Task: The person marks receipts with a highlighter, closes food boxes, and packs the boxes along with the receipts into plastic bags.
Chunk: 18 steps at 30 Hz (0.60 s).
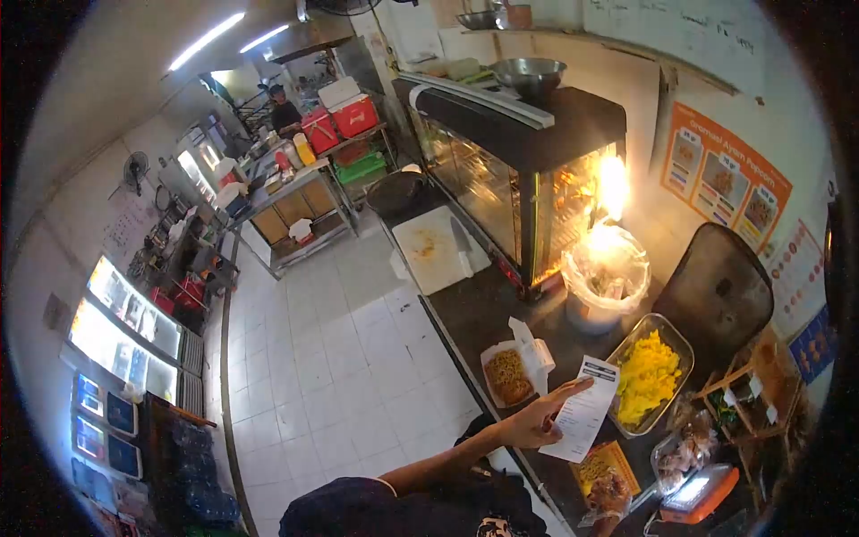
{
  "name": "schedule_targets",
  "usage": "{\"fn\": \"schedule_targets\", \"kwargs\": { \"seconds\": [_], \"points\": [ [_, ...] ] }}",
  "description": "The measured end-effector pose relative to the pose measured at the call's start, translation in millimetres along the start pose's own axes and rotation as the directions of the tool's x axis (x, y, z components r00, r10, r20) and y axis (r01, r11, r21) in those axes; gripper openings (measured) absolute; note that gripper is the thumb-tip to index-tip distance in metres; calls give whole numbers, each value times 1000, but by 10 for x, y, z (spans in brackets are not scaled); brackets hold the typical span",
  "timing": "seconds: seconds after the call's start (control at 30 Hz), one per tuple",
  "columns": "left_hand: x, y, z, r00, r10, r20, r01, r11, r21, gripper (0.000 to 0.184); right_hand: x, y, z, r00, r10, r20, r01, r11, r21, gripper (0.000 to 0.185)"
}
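Note:
My left hand (535, 422) reaches over the dark counter from the lower left, closed on a white printed paper slip (586, 413) that looks like a receipt. One finger lies across the slip's upper part. Just beyond the hand is an open white takeaway box (508, 376) of noodles. On the other side of the slip, a glass dish (653, 376) holds yellow food that looks like scrambled egg. Below the slip lies a yellow noodle packet (607, 479), partly covered by a plastic bag (608, 497) of food. My right hand is out of view.
A lit glass warming cabinet (519, 188) stands further along the counter, beside a bag-lined bucket (608, 277). A white board (434, 251) lies behind. An orange device (698, 494) and bagged food (684, 456) sit at lower right. A person (284, 112) stands in the background.

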State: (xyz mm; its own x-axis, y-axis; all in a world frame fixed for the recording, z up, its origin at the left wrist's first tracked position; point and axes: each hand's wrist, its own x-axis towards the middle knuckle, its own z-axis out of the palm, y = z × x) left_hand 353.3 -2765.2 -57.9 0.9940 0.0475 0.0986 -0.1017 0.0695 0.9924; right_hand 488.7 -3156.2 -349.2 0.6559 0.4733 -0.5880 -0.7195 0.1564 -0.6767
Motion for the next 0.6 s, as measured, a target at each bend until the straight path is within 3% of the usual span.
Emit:
{"fn": "schedule_targets", "kwargs": {
  "seconds": [0.03, 0.07, 0.1, 0.13, 0.17, 0.2, 0.33, 0.37, 0.4, 0.43, 0.47, 0.53, 0.6],
  "points": [
    [0, 14, -39, 998, -59, -12, 59, 998, -37, 91, -15, -171, 203, 964, 242, 113, -260, 947, 190, 23],
    [-7, -116, -94, 1000, 19, -12, -18, 996, 90, 91, 3, -203, 375, 964, 239, 120, -258, 949, 181, 23],
    [-28, -179, -142, 996, 92, -3, -89, 973, 211, 91, -18, -174, 566, 999, 43, -28, -44, 999, -29, 24],
    [-49, -153, -155, 995, 98, -11, -93, 973, 209, 91, -39, -131, 688, 975, -185, -126, 147, 954, -263, 25],
    [-76, -113, -164, 993, 110, -35, -102, 977, 185, 96, -41, -62, 756, 975, -187, -121, 149, 951, -271, 25],
    [-88, -99, -163, 991, 121, -58, -111, 981, 160, 101, -39, 13, 809, 935, -348, -67, 292, 865, -409, 25],
    [-68, -185, -228, 971, 238, -29, -213, 912, 351, 100, 140, 112, 681, 945, -305, -115, 220, 856, -468, 29],
    [-70, -139, -207, 986, 162, -45, -145, 956, 256, 99, 210, 209, 569, 949, -294, -113, 203, 845, -494, 30],
    [-62, -116, -193, 995, 84, -53, -75, 985, 156, 98, 213, 267, 499, 967, -251, -49, 219, 911, -350, 32],
    [-44, -143, -200, 995, 86, -52, -77, 985, 154, 98, 83, 211, 665, 966, -253, -50, 220, 910, -351, 32],
    [-30, -211, -206, 991, 123, -44, -114, 977, 181, 98, -238, 65, 1094, 935, -355, -22, 312, 850, -425, 33],
    [-1, -390, -205, 986, 161, -32, -151, 967, 205, 97, -314, 22, 1165, 892, -452, 10, 397, 774, -494, 34],
    [41, -675, -185, 995, 95, -6, -92, 976, 198, 96, -6, 151, 675, 970, -192, -148, 135, 935, -328, 36]
  ]
}}
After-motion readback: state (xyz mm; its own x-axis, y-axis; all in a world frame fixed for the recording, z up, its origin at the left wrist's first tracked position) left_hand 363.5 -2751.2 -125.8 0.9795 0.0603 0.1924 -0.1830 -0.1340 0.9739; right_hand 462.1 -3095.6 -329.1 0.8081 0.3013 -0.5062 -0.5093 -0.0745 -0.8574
